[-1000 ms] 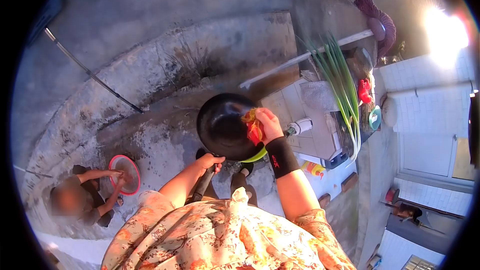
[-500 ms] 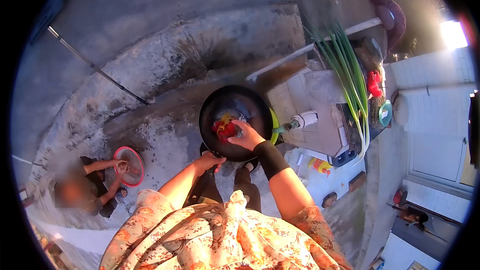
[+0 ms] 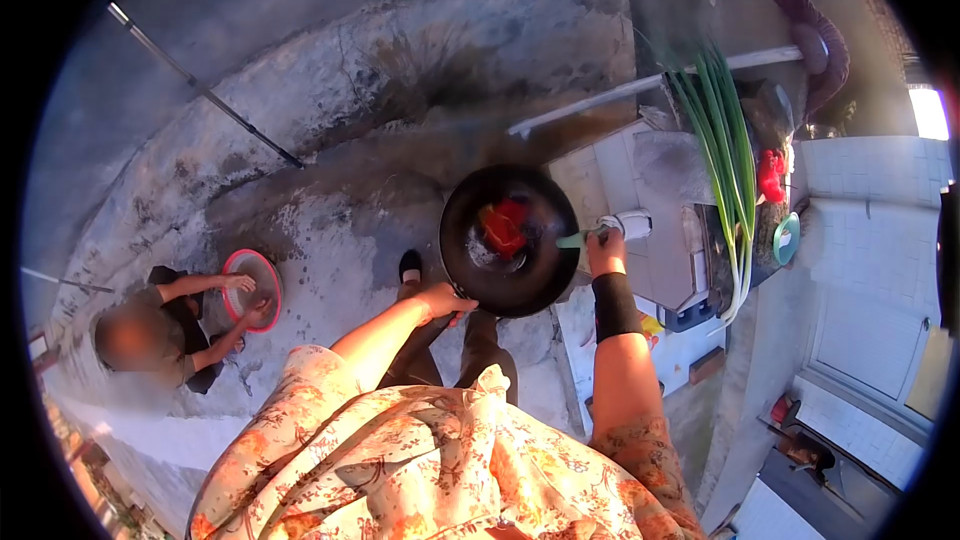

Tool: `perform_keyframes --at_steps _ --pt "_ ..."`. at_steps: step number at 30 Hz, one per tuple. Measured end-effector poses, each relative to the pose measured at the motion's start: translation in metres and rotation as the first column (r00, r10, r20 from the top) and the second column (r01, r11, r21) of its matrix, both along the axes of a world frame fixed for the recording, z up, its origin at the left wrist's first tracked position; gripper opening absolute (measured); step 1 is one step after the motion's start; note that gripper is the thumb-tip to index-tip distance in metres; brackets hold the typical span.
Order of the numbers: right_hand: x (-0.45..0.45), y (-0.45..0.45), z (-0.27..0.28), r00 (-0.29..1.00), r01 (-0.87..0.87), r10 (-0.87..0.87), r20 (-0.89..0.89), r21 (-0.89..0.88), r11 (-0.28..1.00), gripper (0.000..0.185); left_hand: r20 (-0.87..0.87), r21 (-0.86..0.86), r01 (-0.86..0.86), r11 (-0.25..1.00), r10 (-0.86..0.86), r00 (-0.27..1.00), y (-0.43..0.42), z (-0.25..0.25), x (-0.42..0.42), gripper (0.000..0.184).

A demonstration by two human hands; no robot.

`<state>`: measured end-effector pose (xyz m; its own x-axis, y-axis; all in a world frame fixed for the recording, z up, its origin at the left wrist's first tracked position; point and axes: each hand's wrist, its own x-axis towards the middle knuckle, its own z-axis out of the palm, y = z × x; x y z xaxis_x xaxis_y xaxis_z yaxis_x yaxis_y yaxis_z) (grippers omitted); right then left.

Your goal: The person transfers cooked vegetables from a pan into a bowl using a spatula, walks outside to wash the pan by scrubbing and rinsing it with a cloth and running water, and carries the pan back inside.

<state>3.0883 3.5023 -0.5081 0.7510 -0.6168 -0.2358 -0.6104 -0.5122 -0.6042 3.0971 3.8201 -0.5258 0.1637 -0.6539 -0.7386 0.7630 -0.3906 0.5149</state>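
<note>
In the head view, my left hand (image 3: pixel 443 304) is closed around the handle at the near-left rim of a dark wok (image 3: pixel 548 275). A crumpled red and yellow cloth-like thing (image 3: pixel 503 227) lies inside the wok, beside a bright wet patch. My right hand (image 3: pixel 607 252) has its fingers closed on the tap (image 3: pixel 573 240), just right of the wok. That tap has a pale green spout reaching over the wok's rim and a pipe wrapped in white (image 3: pixel 632 224). Whether water is running from it I cannot tell.
Long green onions (image 3: pixel 728 170) lie across the tiled counter (image 3: pixel 625 175), near a red bag (image 3: pixel 771 175) and a small green bowl (image 3: pixel 787 238). At the left, another person has both hands at a pink-rimmed basin (image 3: pixel 277 285). A pole (image 3: pixel 205 90) leans at the upper left.
My right hand has left the red and yellow thing in the wok and moved right onto the tap. The wok has shifted right, with my left hand still on its handle.
</note>
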Motion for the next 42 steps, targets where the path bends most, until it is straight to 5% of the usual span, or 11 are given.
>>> perform_keyframes --at_steps 7,9,10,12,15,19,21,22,24,30,42 --pt "0.015 0.003 0.053 0.837 -0.518 0.441 -0.324 -0.208 0.830 0.015 -0.014 -0.031 -0.002 1.000 0.002 1.000 -0.037 0.010 0.004 0.016" --pt "0.017 -0.002 0.061 0.647 -0.750 0.605 -0.465 -0.245 0.614 0.018 -0.026 -0.056 -0.024 0.998 0.023 0.999 -0.042 0.012 0.005 0.016" --pt "0.017 -0.003 0.065 0.644 -0.752 0.605 -0.468 -0.243 0.613 0.018 -0.019 -0.068 -0.018 0.998 0.016 1.000 -0.044 0.010 0.006 0.016" --pt "0.018 -0.006 0.071 0.472 -0.881 0.718 -0.511 -0.254 0.398 0.023 -0.012 -0.081 -0.016 0.997 0.015 1.000 -0.047 0.010 0.007 0.016" --pt "0.018 -0.009 0.074 0.429 -0.900 0.753 -0.499 -0.305 0.310 0.025 -0.014 -0.058 -0.021 0.998 0.020 1.000 -0.047 0.010 0.010 0.016" --pt "0.014 -0.013 0.066 0.540 -0.839 0.765 -0.352 -0.305 0.452 0.023 -0.023 -0.066 -0.039 0.997 0.038 0.999 -0.045 0.011 0.011 0.017" --pt "0.014 -0.011 0.064 0.681 -0.700 0.607 -0.409 -0.122 0.703 0.018 -0.027 -0.053 -0.045 0.998 0.043 0.999 -0.045 0.011 0.011 0.017" --pt "0.012 -0.009 0.060 0.679 -0.702 0.609 -0.410 -0.121 0.701 0.018 -0.032 -0.027 -0.040 0.999 0.039 0.999 -0.044 0.012 0.011 0.017" --pt "0.007 -0.005 0.054 0.794 -0.606 0.567 -0.221 -0.210 0.767 0.012 -0.039 -0.001 -0.039 0.999 0.039 0.999 -0.044 0.010 0.011 0.017" --pt "0.006 -0.008 0.055 0.688 -0.722 0.687 -0.235 -0.314 0.616 0.010 -0.023 -0.030 -0.013 0.999 0.013 1.000 -0.041 0.004 0.012 0.017" --pt "0.002 -0.010 0.059 0.673 -0.735 0.722 -0.163 -0.255 0.628 0.013 -0.053 -0.022 -0.037 0.999 0.036 0.998 -0.039 0.010 0.010 0.012"
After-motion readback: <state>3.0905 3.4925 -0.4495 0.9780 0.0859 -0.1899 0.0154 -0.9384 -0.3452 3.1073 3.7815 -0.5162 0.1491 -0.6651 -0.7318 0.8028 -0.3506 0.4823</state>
